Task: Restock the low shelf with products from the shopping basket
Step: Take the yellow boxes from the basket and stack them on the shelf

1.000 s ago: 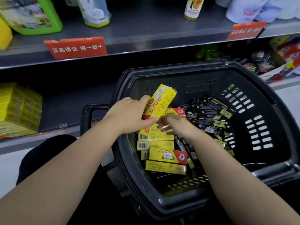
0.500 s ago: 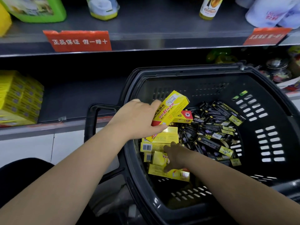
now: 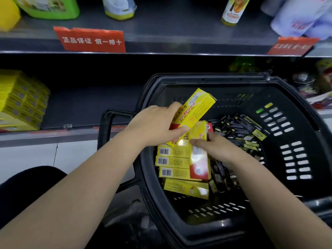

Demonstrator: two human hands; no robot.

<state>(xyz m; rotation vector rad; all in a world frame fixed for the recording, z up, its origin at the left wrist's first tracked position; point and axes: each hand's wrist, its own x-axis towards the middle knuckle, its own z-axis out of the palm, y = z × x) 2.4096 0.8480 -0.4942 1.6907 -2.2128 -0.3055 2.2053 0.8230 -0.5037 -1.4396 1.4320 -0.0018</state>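
A black shopping basket (image 3: 303, 112) stands in front of the low shelf (image 3: 86, 108). Inside lie several yellow boxes (image 3: 173, 161) on the left and a heap of small black packets (image 3: 239, 126) on the right. My left hand (image 3: 154, 124) grips yellow boxes (image 3: 195, 108) tilted up above the basket. My right hand (image 3: 213, 146) holds another yellow box (image 3: 199, 159) upright, lifted from the pile and close under the left hand's boxes.
A stack of the same yellow boxes (image 3: 19, 99) sits at the left of the low shelf, with bare dark shelf beside it. The upper shelf carries bottles (image 3: 232, 9) and red labels (image 3: 89, 40). Jars and packets (image 3: 316, 87) stand at the right.
My right hand has picked a yellow box out of the pile at the basket's near side and raised it toward the boxes in my left hand. My left hand has stayed about where it was.
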